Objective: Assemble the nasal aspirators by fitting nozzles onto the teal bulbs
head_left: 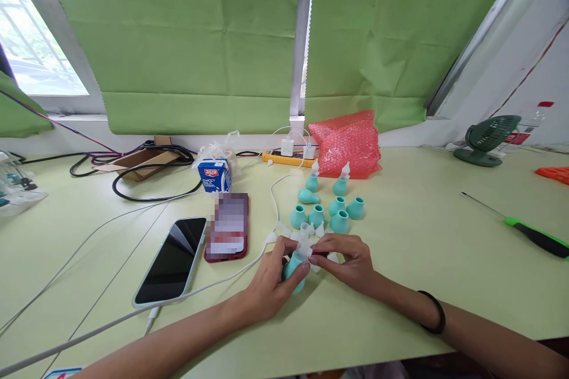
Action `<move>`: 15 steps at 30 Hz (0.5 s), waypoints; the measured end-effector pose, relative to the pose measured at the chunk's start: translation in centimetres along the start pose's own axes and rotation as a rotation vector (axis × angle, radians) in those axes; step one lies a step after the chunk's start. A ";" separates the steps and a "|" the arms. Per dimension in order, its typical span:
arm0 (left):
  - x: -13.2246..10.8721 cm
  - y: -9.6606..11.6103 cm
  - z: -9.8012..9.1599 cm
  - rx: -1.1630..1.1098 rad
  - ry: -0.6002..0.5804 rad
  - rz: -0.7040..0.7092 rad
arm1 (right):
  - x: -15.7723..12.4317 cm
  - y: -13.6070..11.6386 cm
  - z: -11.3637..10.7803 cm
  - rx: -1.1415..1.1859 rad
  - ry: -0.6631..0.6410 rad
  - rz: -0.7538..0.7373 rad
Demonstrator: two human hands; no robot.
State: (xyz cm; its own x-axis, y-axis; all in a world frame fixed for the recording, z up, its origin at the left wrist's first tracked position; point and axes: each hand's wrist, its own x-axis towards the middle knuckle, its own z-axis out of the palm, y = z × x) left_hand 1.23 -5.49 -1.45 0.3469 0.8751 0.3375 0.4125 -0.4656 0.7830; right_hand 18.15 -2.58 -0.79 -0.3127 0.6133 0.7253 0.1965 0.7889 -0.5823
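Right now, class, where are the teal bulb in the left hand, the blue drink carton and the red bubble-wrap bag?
Teal bulb [291, 265]: head view, on its rounded side.
Blue drink carton [215, 177]: head view, on its front face.
Red bubble-wrap bag [347, 151]: head view, mid-front.

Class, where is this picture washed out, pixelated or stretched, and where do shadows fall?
Head view: bright glass window, upper left, washed out; head view: rectangular red-cased phone, screen partly pixelated; head view: white window frames slant, perhaps wide-angle stretch; head view: soft shadows on the pale-green tabletop near bare left hand and right hand.
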 end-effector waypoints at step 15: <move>0.1 -0.1 0.9 0.029 0.133 0.020 | -0.7 -1.3 0.7 0.399 0.018 0.435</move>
State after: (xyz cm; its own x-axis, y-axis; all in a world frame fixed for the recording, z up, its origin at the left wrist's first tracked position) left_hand 2.00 -5.44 -1.95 0.2413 0.8747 0.4203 0.4315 -0.4847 0.7608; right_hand 17.47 -4.06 -0.78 -0.2650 0.8805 0.3930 -0.0623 0.3911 -0.9182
